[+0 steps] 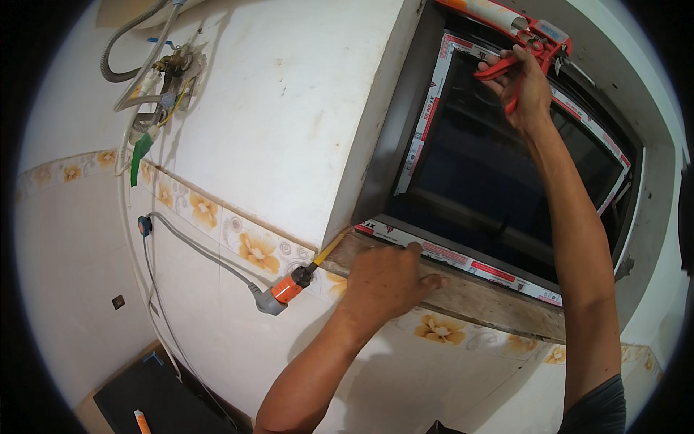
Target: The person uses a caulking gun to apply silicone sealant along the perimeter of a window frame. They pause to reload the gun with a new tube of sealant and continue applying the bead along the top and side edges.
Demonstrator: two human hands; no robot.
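High at the upper right, my right hand (524,85) is wrapped round the handle and trigger of a red caulking gun (555,49). The gun carries a white and orange tube (495,14) and lies along the top of the window recess. My left hand (387,281) rests on the bare sill (473,293), its thumb held away from the fingers. Those fingertips are partly hidden, close to the lower strip of the window frame (463,260). Dark glass (499,166) fills the window, which is edged with red and white protective tape.
Left of the sill, an orange and grey plug connector (288,288) hangs against the tiles on a grey cable (202,249). Pipes and a valve (173,69) stick out of the wall at upper left. Below lies a dark panel (155,394) with an orange and white tube (142,422).
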